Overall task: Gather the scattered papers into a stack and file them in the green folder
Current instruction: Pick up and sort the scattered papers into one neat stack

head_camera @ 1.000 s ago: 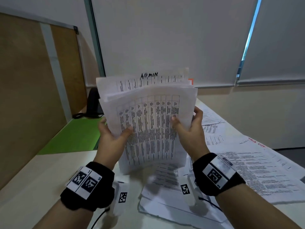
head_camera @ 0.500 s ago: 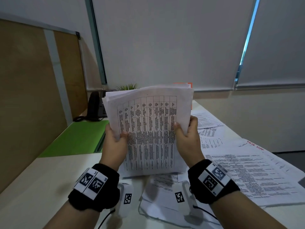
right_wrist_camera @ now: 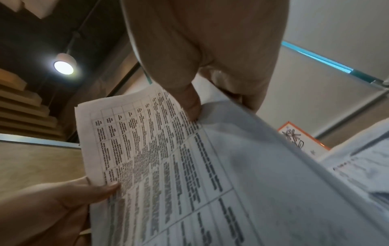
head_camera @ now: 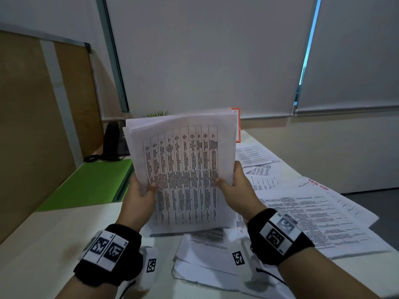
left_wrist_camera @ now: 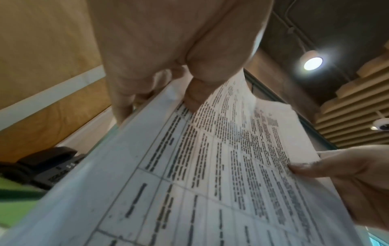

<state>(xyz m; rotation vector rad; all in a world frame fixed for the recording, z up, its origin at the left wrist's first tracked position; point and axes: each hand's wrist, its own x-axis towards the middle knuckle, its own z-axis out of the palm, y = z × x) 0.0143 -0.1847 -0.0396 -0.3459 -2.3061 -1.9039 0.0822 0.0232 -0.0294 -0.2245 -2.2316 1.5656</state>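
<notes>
I hold a stack of printed papers (head_camera: 183,169) upright on its bottom edge on the white desk (head_camera: 43,238). My left hand (head_camera: 140,195) grips its left edge, thumb on the front sheet. My right hand (head_camera: 235,190) grips the right edge the same way. The front sheet shows a printed table (left_wrist_camera: 221,174), also seen from the right wrist (right_wrist_camera: 168,158). The green folder (head_camera: 86,184) lies flat on the desk to the left. Several loose sheets (head_camera: 302,208) lie scattered to the right and under my wrists (head_camera: 205,255).
A black desk phone (head_camera: 112,143) stands behind the folder beside a wooden partition (head_camera: 32,126). An orange-framed card (head_camera: 237,124) and a small plant (head_camera: 156,114) stand behind the stack. Roller blinds cover the wall behind.
The sheets, uneven and fanned a second ago, have dropped level into one squared stack. The stack has come down onto the desk, and both hands have slid lower along its edges.
</notes>
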